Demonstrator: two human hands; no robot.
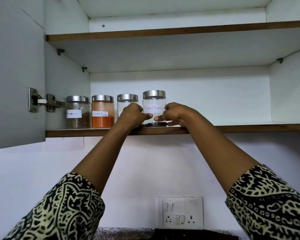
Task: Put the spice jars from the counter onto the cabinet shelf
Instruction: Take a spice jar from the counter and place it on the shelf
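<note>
four steel-lidded spice jars [102, 111]: black pepper jar [154, 101] centre, three left of it; two hands, left hand [133, 116], right hand [177, 115]; two patterned sleeves [62, 208]; two shelf boards [249, 128]; one hinge [42, 101]; one switch plate [180, 213].

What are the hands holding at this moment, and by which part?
The left hand and the right hand grip the Black Pepper jar by its glass sides, below the lid.

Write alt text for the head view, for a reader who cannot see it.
Left hand and right hand grip the Black Pepper jar at the front edge of the cabinet shelf, right of three steel-lidded jars: cinnamon jar, chilli powder jar, and a half-hidden jar.
</note>
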